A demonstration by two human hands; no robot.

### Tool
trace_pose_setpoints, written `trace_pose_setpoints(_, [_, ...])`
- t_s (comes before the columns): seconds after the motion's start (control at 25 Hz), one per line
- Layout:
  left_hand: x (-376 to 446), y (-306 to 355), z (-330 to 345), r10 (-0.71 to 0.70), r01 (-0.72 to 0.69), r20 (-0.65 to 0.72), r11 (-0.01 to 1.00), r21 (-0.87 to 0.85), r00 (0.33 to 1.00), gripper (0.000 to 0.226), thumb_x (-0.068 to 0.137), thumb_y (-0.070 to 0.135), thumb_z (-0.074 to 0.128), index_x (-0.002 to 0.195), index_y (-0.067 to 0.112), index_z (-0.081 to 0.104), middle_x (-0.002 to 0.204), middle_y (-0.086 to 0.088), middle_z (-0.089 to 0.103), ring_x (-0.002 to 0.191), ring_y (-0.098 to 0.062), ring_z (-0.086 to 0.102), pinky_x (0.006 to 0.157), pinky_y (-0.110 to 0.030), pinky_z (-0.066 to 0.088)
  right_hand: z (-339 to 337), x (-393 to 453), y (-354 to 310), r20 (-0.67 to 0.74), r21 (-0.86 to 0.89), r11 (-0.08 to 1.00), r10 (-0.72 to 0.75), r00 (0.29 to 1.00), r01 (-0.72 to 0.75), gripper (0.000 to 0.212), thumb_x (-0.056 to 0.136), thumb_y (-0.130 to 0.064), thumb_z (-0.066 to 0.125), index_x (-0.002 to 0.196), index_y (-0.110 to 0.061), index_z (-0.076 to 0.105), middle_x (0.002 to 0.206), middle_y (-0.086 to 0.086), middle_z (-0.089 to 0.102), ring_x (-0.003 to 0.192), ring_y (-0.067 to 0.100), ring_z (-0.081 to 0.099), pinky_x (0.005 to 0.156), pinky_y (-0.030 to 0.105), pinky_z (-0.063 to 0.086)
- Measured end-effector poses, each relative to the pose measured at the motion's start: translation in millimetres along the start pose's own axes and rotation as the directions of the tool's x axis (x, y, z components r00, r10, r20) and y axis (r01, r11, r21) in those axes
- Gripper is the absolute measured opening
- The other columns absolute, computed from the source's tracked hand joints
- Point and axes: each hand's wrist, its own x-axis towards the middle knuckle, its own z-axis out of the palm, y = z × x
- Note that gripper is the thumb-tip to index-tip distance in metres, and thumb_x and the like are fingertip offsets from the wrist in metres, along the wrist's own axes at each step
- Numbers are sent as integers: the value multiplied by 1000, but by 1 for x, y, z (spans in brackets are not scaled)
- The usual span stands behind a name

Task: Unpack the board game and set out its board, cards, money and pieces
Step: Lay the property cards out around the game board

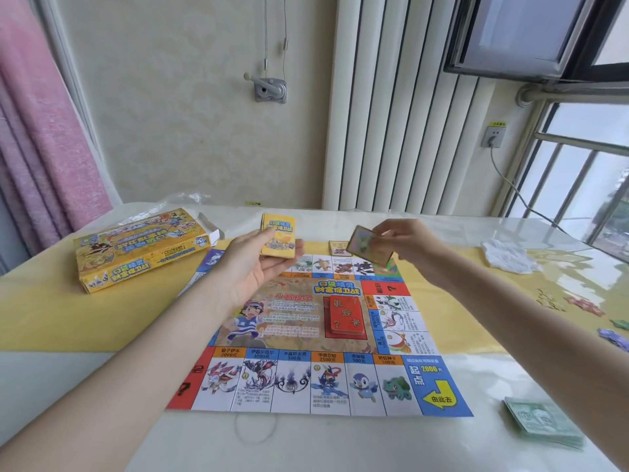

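The paper game board lies unfolded on the table, with a red card stack set on its centre. My left hand holds a small yellow card deck above the board's far edge, palm up, fingers curled round it. My right hand pinches a few cards, tilted, above the board's far right corner. Another small card stack lies on the table just beyond that corner. Green paper money is piled at the near right. The yellow game box lies at the far left, flap open.
A white crumpled cloth sits at the far right of the table. Small coloured pieces lie along the right side. Clear plastic wrap is behind the box. A wall, radiator and window stand beyond the table.
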Motion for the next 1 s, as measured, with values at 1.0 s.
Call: trace_pose_setpoints(1.0, [97,-11,-42,-73,84,-85,987,140,994,19,99,14,40,103,7,57,92,-20,68,78,-25,68,71,-30,57,120,171,-10,446,-639,638,-147,883,429,37,79,-9,69,115,-15,62,117,8,60,90,21,52,70,25,40])
